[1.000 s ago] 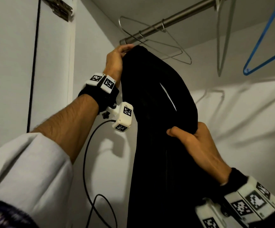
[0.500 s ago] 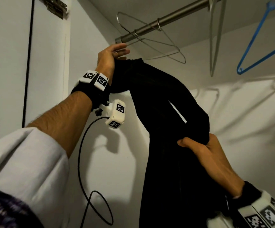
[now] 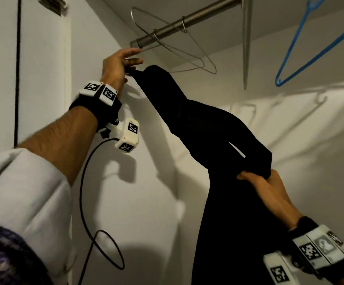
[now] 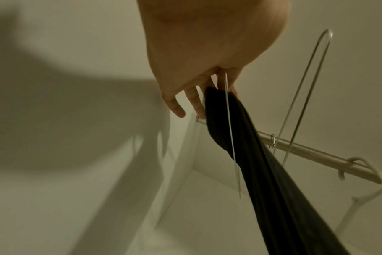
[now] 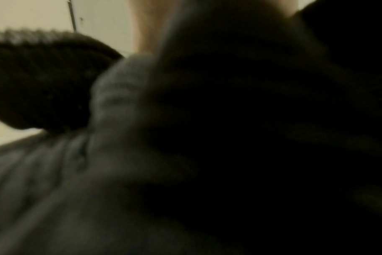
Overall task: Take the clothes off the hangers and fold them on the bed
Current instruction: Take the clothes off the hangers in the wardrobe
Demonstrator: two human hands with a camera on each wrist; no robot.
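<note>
- Black garment [image 3: 218,130] hangs inside the closet, its top end up by the rod [image 3: 179,23], far left.
- Left hand [image 3: 117,64]: fingers [image 4: 175,105] mostly straight; whether any pinch the cloth or the wire hanger [image 4: 230,131], cannot tell.
- Right hand [image 3: 269,186]: fingers clamped on a bunched fold, lower right.
- Advice: steady the hanger, draw the cloth down-right without snagging.
- Long axis: upper left to lower right, then dropping straight down.
</note>
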